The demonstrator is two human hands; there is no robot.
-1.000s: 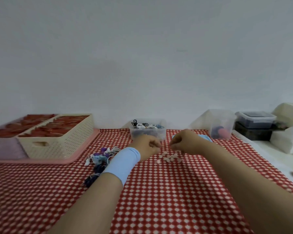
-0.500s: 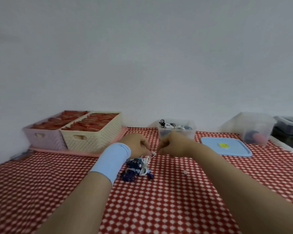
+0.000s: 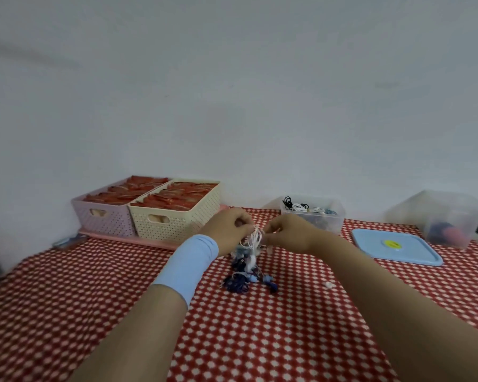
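Note:
A tangled bundle of white cords with blue and dark tassels point(image 3: 247, 267) lies on the red checked tablecloth point(image 3: 260, 340), its upper end lifted. My left hand point(image 3: 228, 230), with a light blue wristband, pinches the white cords at the top from the left. From the right, my right hand point(image 3: 289, 232) pinches the same cords. The two hands nearly touch above the bundle. A single small pale bead point(image 3: 329, 284) sits on the cloth to the right.
A lilac basket point(image 3: 102, 219) and a cream basket point(image 3: 174, 224) of red items stand on a pink tray at back left. A clear tub of cords point(image 3: 319, 219), a blue lid point(image 3: 395, 246) and another clear tub point(image 3: 447, 227) stand at back right.
My hands left the cluster of pale beads and moved left to the tassel bundle. They have taken hold of its white cords and lifted them. My view turned left.

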